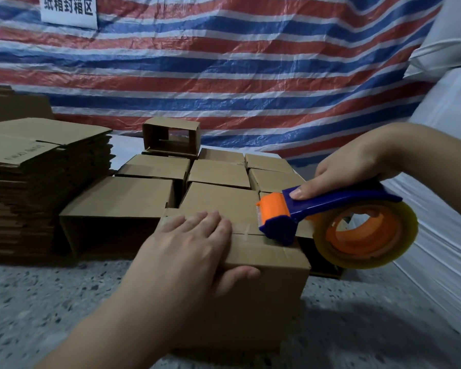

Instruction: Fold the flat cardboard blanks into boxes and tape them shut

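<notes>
A folded cardboard box (266, 286) stands on the speckled floor in front of me. My left hand (194, 251) lies flat on its top, fingers straight, thumb down the front face. My right hand (351, 166) grips the blue handle of a tape dispenser (328, 217) with an orange head and a clear tape roll. The dispenser's head sits on the box's top seam at the right end, and a strip of clear tape (246, 231) runs from it toward my left fingers.
A tall stack of flat cardboard blanks (43, 169) stands at the left. Several folded boxes (218, 171) sit in rows behind the one I hold, one open-ended box (171, 137) on top. A striped tarp (224, 62) hangs behind; white wrapped material (442, 209) is at the right.
</notes>
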Demonstrator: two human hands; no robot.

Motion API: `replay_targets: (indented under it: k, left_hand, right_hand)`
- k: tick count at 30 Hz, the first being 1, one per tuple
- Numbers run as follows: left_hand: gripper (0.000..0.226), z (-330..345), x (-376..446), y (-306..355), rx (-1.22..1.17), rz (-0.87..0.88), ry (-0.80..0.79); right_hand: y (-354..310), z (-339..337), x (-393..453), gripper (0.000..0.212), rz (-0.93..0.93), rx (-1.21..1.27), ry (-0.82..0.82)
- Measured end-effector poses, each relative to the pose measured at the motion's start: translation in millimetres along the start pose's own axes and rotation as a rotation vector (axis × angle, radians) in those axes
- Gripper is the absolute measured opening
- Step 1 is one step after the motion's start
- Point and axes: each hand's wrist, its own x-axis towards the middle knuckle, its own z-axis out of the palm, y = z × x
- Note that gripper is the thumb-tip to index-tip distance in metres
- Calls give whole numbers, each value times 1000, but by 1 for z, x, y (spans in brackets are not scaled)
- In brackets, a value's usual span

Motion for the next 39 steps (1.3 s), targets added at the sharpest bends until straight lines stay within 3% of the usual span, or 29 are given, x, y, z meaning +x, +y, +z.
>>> replay_targets:
  k: [6, 10, 16, 23, 34, 39]
  left_hand:
    - [106, -5, -2, 2, -25, -42, 10]
    - [82, -16, -3, 3, -46, -91, -39]
    - [102, -13, 0, 7, -52, -27, -72]
    - [90, -11, 33, 44, -149, 78, -84]
    - [88, 5, 40, 48, -59, 94, -143]
    - [92, 4, 39, 48, -81, 99, -118]
  right_hand:
    - [28, -1, -13, 95, 79, -68, -1]
    - [39, 13, -5, 83, 79, -42, -11]
    - [47, 19, 4, 91, 50, 24, 0]
    - [50, 20, 7, 88, 32, 71, -13]
    - [68, 17, 5, 92, -78, 124, -71]
    - [72, 20, -8, 72, -31, 46, -112]
